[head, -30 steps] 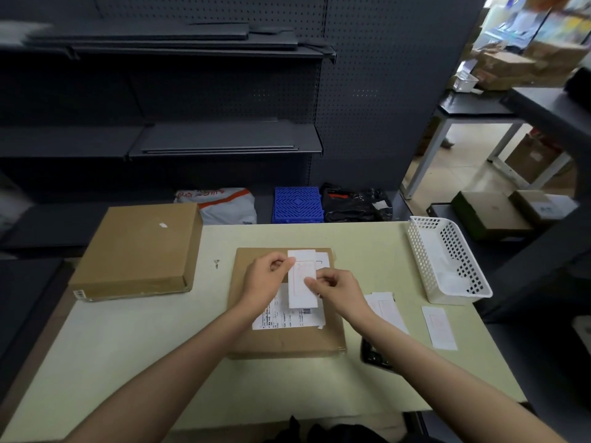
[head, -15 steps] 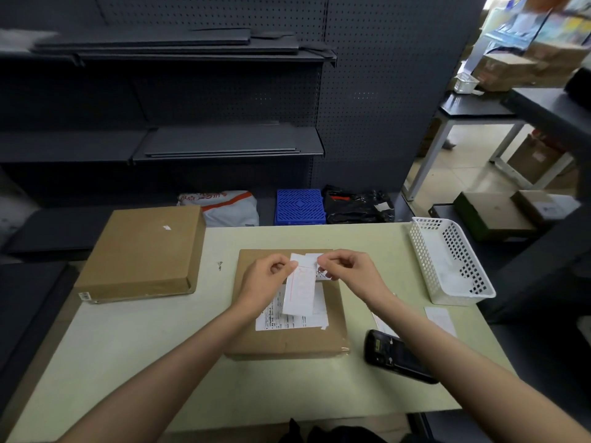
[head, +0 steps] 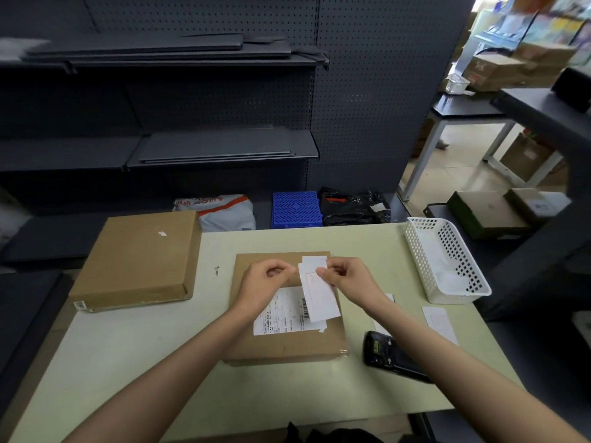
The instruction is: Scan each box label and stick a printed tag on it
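Observation:
A flat cardboard box (head: pixel 287 346) lies in the middle of the pale green table (head: pixel 144 362), with a white shipping label (head: pixel 281 314) on its top. Above the box I hold a white printed tag (head: pixel 319 294) with a red outline. My right hand (head: pixel 348 279) pinches the tag's top edge. My left hand (head: pixel 265 282) has its fingers curled at the tag's upper left corner; whether it touches the tag cannot be told. A black handheld scanner (head: pixel 388 356) lies on the table right of the box, partly under my right forearm.
A larger cardboard box (head: pixel 140 260) sits at the table's left rear. A white plastic basket (head: pixel 447 260) stands at the right edge, with white paper slips (head: pixel 439 322) near it. Dark shelving, a blue crate (head: pixel 295 209) and bags lie behind the table.
My right hand rose from the tag's lower side to its top edge. The tag now hangs tilted to the right, and the scanner has come into view.

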A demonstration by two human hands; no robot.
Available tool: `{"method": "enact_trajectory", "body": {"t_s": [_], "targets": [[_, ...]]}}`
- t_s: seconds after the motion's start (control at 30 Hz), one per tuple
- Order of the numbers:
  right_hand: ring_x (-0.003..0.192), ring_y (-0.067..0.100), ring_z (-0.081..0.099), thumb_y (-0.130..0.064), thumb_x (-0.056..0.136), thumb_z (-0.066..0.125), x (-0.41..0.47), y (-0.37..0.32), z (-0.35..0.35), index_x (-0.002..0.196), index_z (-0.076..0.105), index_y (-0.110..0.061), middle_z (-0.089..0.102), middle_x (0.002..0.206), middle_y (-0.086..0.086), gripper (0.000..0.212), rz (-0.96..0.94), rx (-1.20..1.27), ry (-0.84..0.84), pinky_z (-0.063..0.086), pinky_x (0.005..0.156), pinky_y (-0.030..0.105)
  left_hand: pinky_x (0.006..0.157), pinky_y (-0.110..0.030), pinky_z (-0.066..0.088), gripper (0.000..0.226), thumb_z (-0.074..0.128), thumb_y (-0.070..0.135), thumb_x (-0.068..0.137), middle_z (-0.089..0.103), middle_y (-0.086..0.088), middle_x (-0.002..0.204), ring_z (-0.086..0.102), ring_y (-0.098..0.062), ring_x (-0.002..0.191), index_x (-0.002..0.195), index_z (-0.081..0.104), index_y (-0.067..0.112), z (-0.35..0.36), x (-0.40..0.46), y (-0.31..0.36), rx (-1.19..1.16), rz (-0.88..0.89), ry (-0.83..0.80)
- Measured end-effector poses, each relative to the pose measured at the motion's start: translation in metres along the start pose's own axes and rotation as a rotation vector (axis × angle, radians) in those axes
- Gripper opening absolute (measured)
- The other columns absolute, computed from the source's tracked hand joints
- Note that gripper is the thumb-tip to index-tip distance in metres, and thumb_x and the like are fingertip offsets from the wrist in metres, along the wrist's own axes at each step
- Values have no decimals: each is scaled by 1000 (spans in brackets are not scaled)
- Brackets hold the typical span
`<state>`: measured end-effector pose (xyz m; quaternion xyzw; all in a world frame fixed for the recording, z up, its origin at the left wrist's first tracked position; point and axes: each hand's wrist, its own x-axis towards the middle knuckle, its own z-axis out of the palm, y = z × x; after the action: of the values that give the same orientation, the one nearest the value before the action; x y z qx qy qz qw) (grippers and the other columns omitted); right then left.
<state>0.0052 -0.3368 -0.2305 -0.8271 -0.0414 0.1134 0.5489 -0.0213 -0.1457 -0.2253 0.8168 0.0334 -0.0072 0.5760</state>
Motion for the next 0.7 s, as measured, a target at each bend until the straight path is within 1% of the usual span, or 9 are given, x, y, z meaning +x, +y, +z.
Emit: {"method": "enact_trajectory", "body": {"t_s": [0.07, 0.2, 0.23, 0.3, 0.37, 0.43, 0.57, 0.63, 0.7], "targets": [[65, 14, 43, -43, 77, 64, 2, 1, -5, 84, 62, 7, 50, 64, 12, 50, -19, -58, -14, 36, 66, 28, 75, -19, 49, 9, 68, 17, 86, 70, 7, 80, 64, -15, 82, 81, 71, 24, -3, 1, -1, 11, 5, -17], [64, 12, 39, -25, 89, 64, 4, 0, -13, 85, 60, 10, 46, 67, 3, 35, -33, -163, -48, 31, 61, 26, 81, -31, 51, 6, 70, 21, 84, 72, 5, 83, 64, -22, 88, 81, 72, 26, -3, 5, -2, 26, -2, -52], [62, 9, 39, -23, 90, 64, 4, 0, -13, 83, 62, 8, 47, 66, 2, 31, -35, -177, -61, 32, 59, 24, 80, -32, 51, 6, 70, 22, 84, 72, 4, 83, 64, -24, 88, 80, 72, 26, -2, 5, -2, 28, -4, -57], [55, 3, 41, -20, 90, 64, 3, -1, -14, 76, 67, -5, 50, 61, -6, 21, -31, -196, -77, 32, 54, 17, 78, -34, 52, 7, 71, 23, 83, 72, 0, 84, 63, -27, 87, 78, 72, 27, -1, 6, -1, 38, -10, -66], [52, 1, 40, -20, 90, 65, 2, -2, -13, 72, 67, -13, 47, 58, -10, 19, -34, -213, -90, 32, 52, 16, 76, -36, 52, 9, 71, 23, 83, 72, -4, 84, 62, -27, 82, 76, 72, 28, 0, 6, -1, 44, -14, -75], [52, 3, 36, -20, 90, 65, 3, -1, -13, 67, 63, -11, 40, 56, -10, 24, -43, -230, -100, 30, 53, 19, 73, -35, 51, 11, 72, 23, 82, 72, -5, 83, 59, -20, 75, 74, 71, 31, 1, 6, -1, 63, -13, -79], [49, 4, 32, -18, 90, 65, 5, -1, -13, 56, 50, -19, 33, 51, -12, 37, -53, -256, -113, 27, 52, 20, 63, -23, 44, 11, 72, 24, 82, 71, -7, 80, 53, -9, 66, 74, 70, 31, 1, 5, -3, 111, -19, -91], [50, 4, 31, -19, 90, 65, 4, -2, -14, 57, 52, -13, 35, 54, -9, 36, -54, -269, -121, 27, 53, 21, 59, -21, 41, 11, 72, 23, 82, 69, -12, 79, 49, -9, 62, 74, 71, 30, 1, 5, -5, 111, -21, -99], [52, 4, 31, -19, 90, 65, 5, -2, -14, 66, 56, 1, 37, 59, -3, 32, -55, -284, -135, 28, 55, 23, 57, -19, 41, 11, 72, 21, 82, 69, -13, 80, 48, -8, 61, 74, 71, 29, 1, 5, -5, 114, -19, -107]]}}
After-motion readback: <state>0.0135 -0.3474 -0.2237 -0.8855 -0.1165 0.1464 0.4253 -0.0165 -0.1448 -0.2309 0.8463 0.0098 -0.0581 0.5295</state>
